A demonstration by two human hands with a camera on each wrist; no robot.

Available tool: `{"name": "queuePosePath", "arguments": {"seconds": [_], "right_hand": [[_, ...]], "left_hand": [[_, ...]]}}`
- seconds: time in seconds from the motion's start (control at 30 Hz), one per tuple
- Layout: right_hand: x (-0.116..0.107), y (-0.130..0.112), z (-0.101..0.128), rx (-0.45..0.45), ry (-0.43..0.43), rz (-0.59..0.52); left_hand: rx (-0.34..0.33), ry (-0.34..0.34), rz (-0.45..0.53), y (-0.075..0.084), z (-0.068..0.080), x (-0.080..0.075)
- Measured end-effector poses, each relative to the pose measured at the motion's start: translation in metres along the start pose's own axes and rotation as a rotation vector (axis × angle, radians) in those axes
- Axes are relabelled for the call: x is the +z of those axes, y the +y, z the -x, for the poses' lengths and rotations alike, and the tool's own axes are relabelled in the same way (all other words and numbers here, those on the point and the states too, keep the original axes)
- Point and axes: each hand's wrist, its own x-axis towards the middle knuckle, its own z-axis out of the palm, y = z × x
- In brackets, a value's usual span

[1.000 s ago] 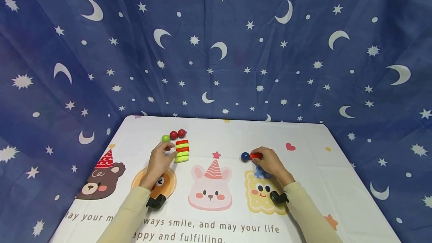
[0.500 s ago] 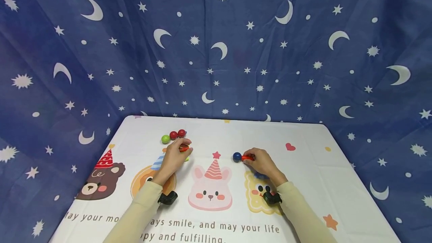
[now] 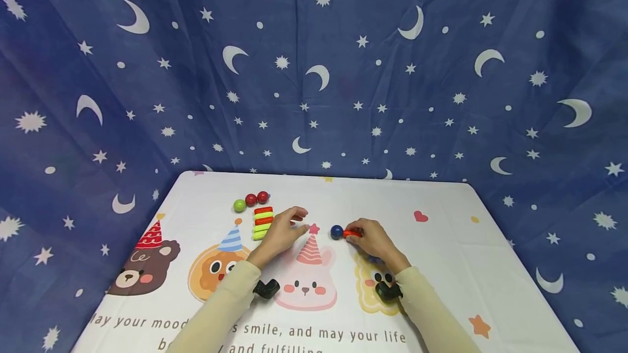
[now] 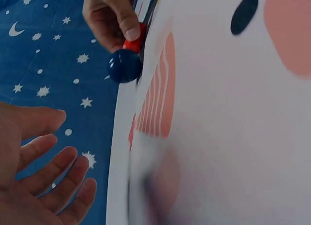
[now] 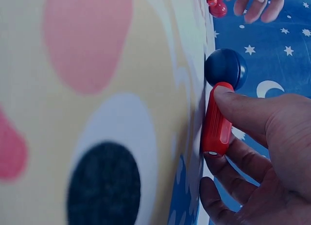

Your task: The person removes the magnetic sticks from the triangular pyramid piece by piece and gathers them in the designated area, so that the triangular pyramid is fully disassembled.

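Observation:
On the table's printed cloth [image 3: 441, 244], my right hand [image 3: 369, 237] pinches a short red rod [image 3: 351, 233] with a dark blue ball [image 3: 336, 231] at its left end. The right wrist view shows the thumb on top of the red rod [image 5: 216, 120] and the blue ball [image 5: 225, 67] at its tip. My left hand [image 3: 287, 226] hovers open a little left of the ball, fingers spread and holding nothing. The left wrist view shows the open left hand [image 4: 39, 176] below the blue ball [image 4: 125, 65].
A stack of red and yellow-green bars [image 3: 262, 221] lies just left of my left hand. Behind it sit a green ball [image 3: 239, 205] and two red balls [image 3: 251, 199] in a row. A starry blue curtain [image 3: 314, 70] hangs behind the table.
My left hand has left the stack of bars and moved right toward the middle. My right hand has slid the rod and blue ball leftward.

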Motion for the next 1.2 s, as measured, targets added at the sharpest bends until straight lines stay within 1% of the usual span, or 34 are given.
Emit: {"name": "queuePosePath", "arguments": {"seconds": [0.2, 0.27, 0.37, 0.47, 0.73, 0.97, 1.07, 1.2], "right_hand": [[0.000, -0.002, 0.000, -0.001, 0.004, 0.004], [0.000, -0.003, -0.001, 0.001, 0.004, 0.002], [0.001, -0.002, -0.001, 0.005, 0.000, 0.000], [0.002, -0.001, -0.001, 0.008, -0.001, 0.010], [0.001, -0.002, 0.001, -0.016, 0.005, 0.009], [-0.002, -0.002, 0.001, -0.056, 0.013, 0.013], [-0.002, -0.002, 0.001, -0.062, 0.013, 0.021], [0.000, -0.003, 0.000, -0.059, 0.010, 0.024]], "left_hand": [[0.065, -0.085, -0.014, 0.007, -0.009, 0.018], [0.078, -0.115, -0.029, 0.009, -0.011, 0.023], [0.072, -0.160, -0.061, 0.012, -0.013, 0.030], [0.059, -0.190, -0.084, 0.013, -0.015, 0.037], [0.077, -0.215, -0.120, 0.013, -0.018, 0.054], [0.113, -0.203, -0.140, 0.013, -0.021, 0.062], [0.110, -0.198, -0.142, 0.014, -0.021, 0.064], [0.089, -0.197, -0.161, 0.015, -0.021, 0.064]]}}
